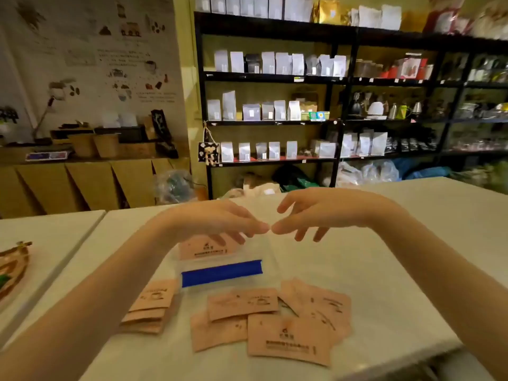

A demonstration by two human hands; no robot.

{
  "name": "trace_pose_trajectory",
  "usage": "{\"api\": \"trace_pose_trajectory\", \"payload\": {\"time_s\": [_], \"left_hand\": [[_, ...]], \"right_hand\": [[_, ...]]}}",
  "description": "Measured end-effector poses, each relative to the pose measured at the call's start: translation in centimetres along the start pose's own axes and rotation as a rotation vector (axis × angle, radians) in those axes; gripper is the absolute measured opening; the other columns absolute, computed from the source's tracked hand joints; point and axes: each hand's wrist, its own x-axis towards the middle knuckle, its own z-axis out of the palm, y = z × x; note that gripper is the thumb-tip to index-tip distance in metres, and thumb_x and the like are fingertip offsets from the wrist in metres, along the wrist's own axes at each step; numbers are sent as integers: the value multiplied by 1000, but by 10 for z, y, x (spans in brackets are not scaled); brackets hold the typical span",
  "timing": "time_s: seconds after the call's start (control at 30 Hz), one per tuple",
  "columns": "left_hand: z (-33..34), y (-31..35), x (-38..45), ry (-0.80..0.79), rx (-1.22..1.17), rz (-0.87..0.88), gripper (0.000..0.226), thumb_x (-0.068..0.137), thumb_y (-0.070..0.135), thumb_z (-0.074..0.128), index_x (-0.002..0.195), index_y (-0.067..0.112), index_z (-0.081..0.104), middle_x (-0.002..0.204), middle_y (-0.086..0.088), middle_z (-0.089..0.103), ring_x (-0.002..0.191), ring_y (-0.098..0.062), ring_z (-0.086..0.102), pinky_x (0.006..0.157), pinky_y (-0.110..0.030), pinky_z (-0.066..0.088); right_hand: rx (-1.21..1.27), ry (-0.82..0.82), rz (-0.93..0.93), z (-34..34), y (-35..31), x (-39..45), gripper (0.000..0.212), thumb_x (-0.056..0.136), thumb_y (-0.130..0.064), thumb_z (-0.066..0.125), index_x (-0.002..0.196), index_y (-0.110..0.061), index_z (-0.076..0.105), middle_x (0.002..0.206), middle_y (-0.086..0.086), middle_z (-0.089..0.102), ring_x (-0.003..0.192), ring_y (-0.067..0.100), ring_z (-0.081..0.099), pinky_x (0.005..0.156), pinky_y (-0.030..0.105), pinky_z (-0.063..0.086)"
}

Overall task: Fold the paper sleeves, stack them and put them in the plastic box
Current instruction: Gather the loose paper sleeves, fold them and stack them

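A clear plastic box point(268, 259) with a blue band across its near side stands in the middle of the white table. One tan paper sleeve point(202, 248) shows through its wall. My left hand point(220, 222) and my right hand point(310, 211) hover just over the box, fingertips almost meeting above it. Both have loose, spread fingers with nothing visibly in them. A small stack of folded sleeves point(149, 309) lies left of the box. Several flat sleeves point(286, 339) lie overlapping in front of it.
The white table point(384, 257) runs on to the right and far side. A gap separates it from a second table point(49, 243) on the left, which carries a brown woven object point(12, 266). Black shelves point(341, 78) of bags stand behind.
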Motion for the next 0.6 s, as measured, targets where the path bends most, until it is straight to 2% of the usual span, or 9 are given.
{"api": "trace_pose_trajectory", "payload": {"time_s": [0.07,0.17,0.27,0.33,0.43,0.53,0.6], "left_hand": [[16,-7,5,-24,9,-15,56,73,56,54,122,29,49,105,17,54,99,-3,54,86,-23,45],[49,-29,9,-38,59,12,53,77,53,55,124,30,49,121,16,51,110,-5,49,93,-25,42],[76,-46,8,-50,47,42,47,78,48,56,122,32,50,120,18,51,112,-2,47,97,-22,36],[89,-56,8,-3,70,67,43,80,44,56,120,32,51,122,16,52,112,-2,48,96,-24,39],[104,-71,9,155,217,71,44,79,45,57,120,31,51,129,13,50,115,-5,46,97,-28,41],[112,-82,7,232,345,75,48,81,42,56,126,28,47,134,11,45,118,-6,43,94,-20,35],[114,-88,5,228,370,75,48,81,42,55,126,26,47,135,11,44,117,-6,43,91,-17,33]], "right_hand": [[-19,-49,28,11,7,0,62,76,-49,61,128,-19,42,116,3,60,96,14,63,86,35,54],[-22,-135,55,36,25,-1,61,77,-45,62,128,-17,42,117,1,58,99,16,61,87,35,53],[-64,-179,61,59,43,0,64,76,-48,63,129,-20,42,119,-2,56,101,14,58,88,31,51],[-97,-192,71,73,54,2,65,73,-52,63,128,-23,44,120,-5,54,104,13,55,90,29,47],[-92,-181,68,95,69,1,70,68,-52,69,126,-22,47,117,-5,55,104,12,53,90,26,45],[-111,-121,40,111,76,-3,75,63,-50,74,126,-19,48,109,-8,52,97,10,53,82,21,45],[-136,-78,20,118,78,-5,77,60,-50,76,126,-19,48,112,-7,52,96,10,52,83,23,47]]}}
